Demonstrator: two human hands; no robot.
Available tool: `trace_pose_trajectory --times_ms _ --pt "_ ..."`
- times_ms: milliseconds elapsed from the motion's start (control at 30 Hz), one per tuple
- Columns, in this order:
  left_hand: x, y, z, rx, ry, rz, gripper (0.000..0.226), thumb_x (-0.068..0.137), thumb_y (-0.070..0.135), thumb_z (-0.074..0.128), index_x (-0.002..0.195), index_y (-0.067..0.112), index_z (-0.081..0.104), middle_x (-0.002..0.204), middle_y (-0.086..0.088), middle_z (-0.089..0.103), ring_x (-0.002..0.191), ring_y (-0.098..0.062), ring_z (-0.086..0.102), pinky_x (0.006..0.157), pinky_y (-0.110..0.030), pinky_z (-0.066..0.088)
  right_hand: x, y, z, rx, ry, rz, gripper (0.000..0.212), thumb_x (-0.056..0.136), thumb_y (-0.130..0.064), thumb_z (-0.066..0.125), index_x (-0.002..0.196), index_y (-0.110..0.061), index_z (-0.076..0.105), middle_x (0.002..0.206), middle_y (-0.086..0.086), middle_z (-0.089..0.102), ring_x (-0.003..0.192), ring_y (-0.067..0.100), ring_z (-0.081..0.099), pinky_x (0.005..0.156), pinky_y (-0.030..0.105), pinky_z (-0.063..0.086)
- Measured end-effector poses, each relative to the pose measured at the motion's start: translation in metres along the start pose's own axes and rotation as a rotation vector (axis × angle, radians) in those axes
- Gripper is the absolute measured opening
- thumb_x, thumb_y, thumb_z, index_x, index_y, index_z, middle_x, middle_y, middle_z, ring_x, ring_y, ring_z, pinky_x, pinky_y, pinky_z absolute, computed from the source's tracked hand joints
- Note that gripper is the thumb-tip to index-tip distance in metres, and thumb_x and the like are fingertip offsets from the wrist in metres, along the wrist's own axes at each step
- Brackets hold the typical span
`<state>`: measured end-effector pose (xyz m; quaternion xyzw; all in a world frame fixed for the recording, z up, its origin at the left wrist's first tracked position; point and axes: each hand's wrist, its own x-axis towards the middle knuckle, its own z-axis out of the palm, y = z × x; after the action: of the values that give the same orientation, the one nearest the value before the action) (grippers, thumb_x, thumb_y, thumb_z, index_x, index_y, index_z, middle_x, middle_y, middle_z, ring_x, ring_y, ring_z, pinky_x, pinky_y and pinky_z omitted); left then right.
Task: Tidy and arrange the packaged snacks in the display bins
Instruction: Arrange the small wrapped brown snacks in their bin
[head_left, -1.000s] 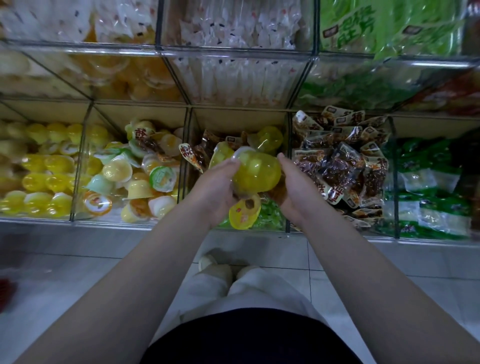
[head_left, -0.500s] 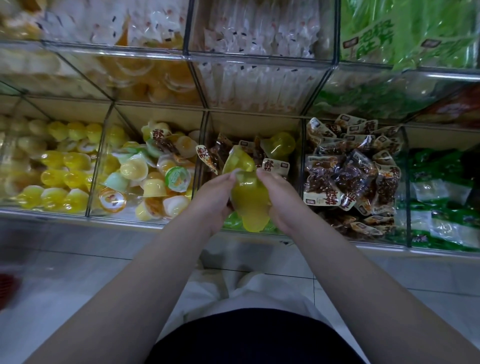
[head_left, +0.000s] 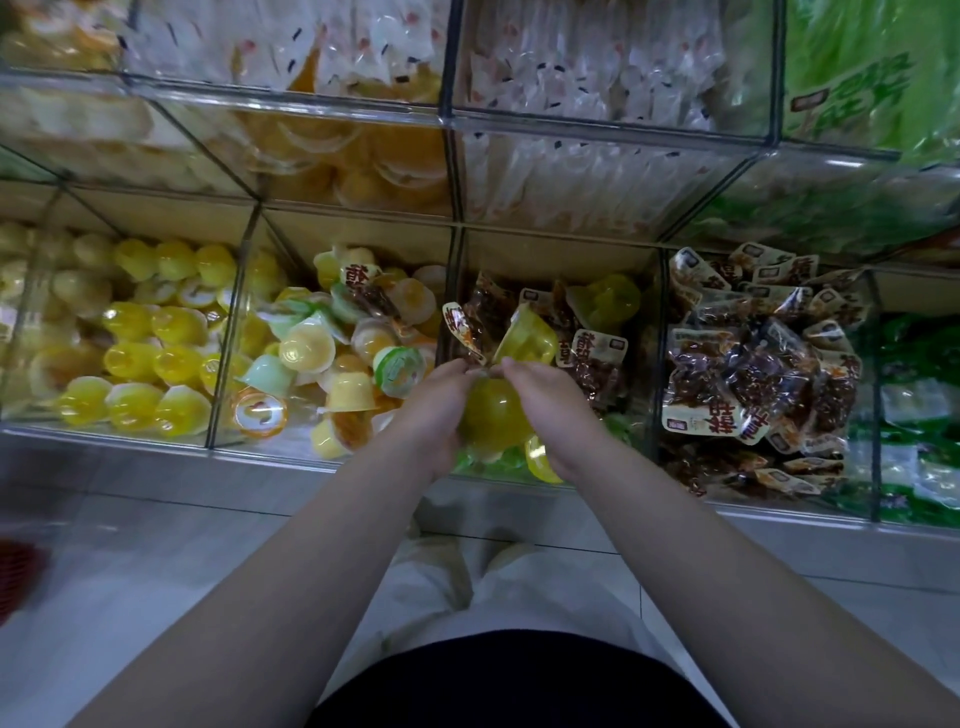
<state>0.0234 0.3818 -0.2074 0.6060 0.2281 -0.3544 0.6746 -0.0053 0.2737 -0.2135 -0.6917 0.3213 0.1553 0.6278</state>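
Note:
Both hands are together at the front of the middle clear bin (head_left: 545, 254). My left hand (head_left: 434, 410) and my right hand (head_left: 553, 402) both curl round a yellow jelly cup (head_left: 491, 418) held between them. A second yellow cup (head_left: 540, 460) shows under my right wrist. Another yellow cup (head_left: 527, 340) lies tilted just beyond my fingertips, and one more yellow cup (head_left: 608, 301) sits at the back of this bin among brown snack packets (head_left: 597, 358).
Left of my hands a bin holds mixed jelly cups (head_left: 332, 353), and the far-left bin holds yellow cups (head_left: 130, 358). To the right is a bin of brown packets (head_left: 753, 364), then green packs (head_left: 919, 415). An upper row of bins (head_left: 597, 130) overhangs. Tiled floor lies below.
My hands moved down and closer together, closing round the yellow cup. The view shifted so the bins sit lower and nearer.

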Motion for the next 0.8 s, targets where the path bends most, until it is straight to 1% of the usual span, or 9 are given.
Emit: trace_pose_trajectory --times_ms 100,167,233,300,400,467,500,600,800 --pt "0.010 0.001 -0.003 0.037 0.007 0.017 0.020 0.103 0.011 0.040 0.095 0.024 0.054 0.088 -0.002 0.061 0.082 -0.020 0.061 0.070 -0.033 0.051 0.007 -0.002 0.011 -0.024 0.041 -0.052 0.021 0.099 -0.034 0.051 0.113 -0.020 0.059 0.112 -0.002 0.060 0.111 0.018 0.055 0.086 0.028 0.039" --pt "0.015 0.002 -0.005 0.054 -0.004 0.006 0.025 0.102 0.016 0.043 0.121 0.027 0.054 0.109 -0.006 0.065 0.103 -0.025 0.062 0.089 -0.040 0.052 0.010 -0.006 0.015 -0.048 0.040 -0.055 0.035 0.099 -0.034 0.051 0.128 -0.016 0.052 0.117 -0.002 0.058 0.110 0.015 0.053 0.091 0.028 0.039" --pt "0.019 0.003 -0.009 0.055 -0.054 0.008 0.030 0.102 0.019 0.044 0.129 0.027 0.053 0.127 -0.008 0.062 0.118 -0.027 0.058 0.099 -0.046 0.049 0.014 -0.009 0.018 -0.072 0.032 -0.061 0.044 0.099 -0.035 0.051 0.138 -0.015 0.045 0.129 0.000 0.058 0.117 0.017 0.052 0.102 0.034 0.039" --pt "0.023 0.005 -0.011 0.029 -0.107 0.039 0.029 0.102 0.017 0.042 0.127 0.023 0.055 0.121 -0.009 0.066 0.108 -0.022 0.066 0.084 -0.037 0.057 0.016 -0.012 0.021 -0.073 0.011 -0.066 0.049 0.100 -0.035 0.049 0.145 -0.017 0.038 0.138 0.001 0.054 0.127 0.020 0.048 0.106 0.033 0.035" --pt "0.028 0.010 -0.012 0.030 -0.141 0.085 0.032 0.103 0.013 0.039 0.131 0.020 0.054 0.114 -0.007 0.068 0.091 -0.007 0.070 0.064 -0.020 0.055 0.020 -0.016 0.026 -0.010 -0.028 -0.054 0.052 0.102 -0.032 0.045 0.150 -0.017 0.031 0.145 0.001 0.046 0.133 0.016 0.043 0.099 0.023 0.030" --pt "0.030 0.014 -0.012 0.043 -0.131 0.072 0.035 0.103 0.016 0.040 0.135 0.022 0.053 0.123 -0.005 0.064 0.103 -0.008 0.065 0.071 -0.020 0.055 0.022 -0.020 0.033 0.004 -0.037 -0.053 0.051 0.103 -0.033 0.042 0.151 -0.018 0.031 0.142 -0.004 0.044 0.133 0.011 0.040 0.102 0.021 0.029" --pt "0.031 0.016 -0.013 0.044 -0.128 0.060 0.037 0.102 0.020 0.043 0.137 0.025 0.052 0.131 -0.004 0.061 0.113 -0.011 0.061 0.082 -0.025 0.056 0.024 -0.021 0.036 0.009 -0.037 -0.054 0.051 0.103 -0.035 0.041 0.150 -0.019 0.033 0.141 -0.007 0.042 0.133 0.010 0.039 0.107 0.023 0.030" --pt "0.035 0.017 -0.014 0.062 -0.112 0.023 0.040 0.097 0.029 0.047 0.136 0.032 0.052 0.138 -0.004 0.055 0.127 -0.021 0.051 0.106 -0.041 0.045 0.030 -0.022 0.043 0.079 -0.036 -0.014 0.051 0.101 -0.042 0.042 0.146 -0.020 0.036 0.143 0.005 0.048 0.132 0.020 0.045 0.113 0.040 0.035" --pt "0.029 0.020 -0.006 0.143 -0.151 0.077 0.026 0.104 0.020 0.040 0.117 0.029 0.060 0.118 -0.006 0.066 0.112 -0.019 0.061 0.099 -0.037 0.050 0.035 -0.022 0.026 0.173 0.065 0.045 0.049 0.096 -0.054 0.044 0.123 -0.014 0.054 0.116 0.010 0.065 0.109 0.025 0.063 0.100 0.049 0.048"
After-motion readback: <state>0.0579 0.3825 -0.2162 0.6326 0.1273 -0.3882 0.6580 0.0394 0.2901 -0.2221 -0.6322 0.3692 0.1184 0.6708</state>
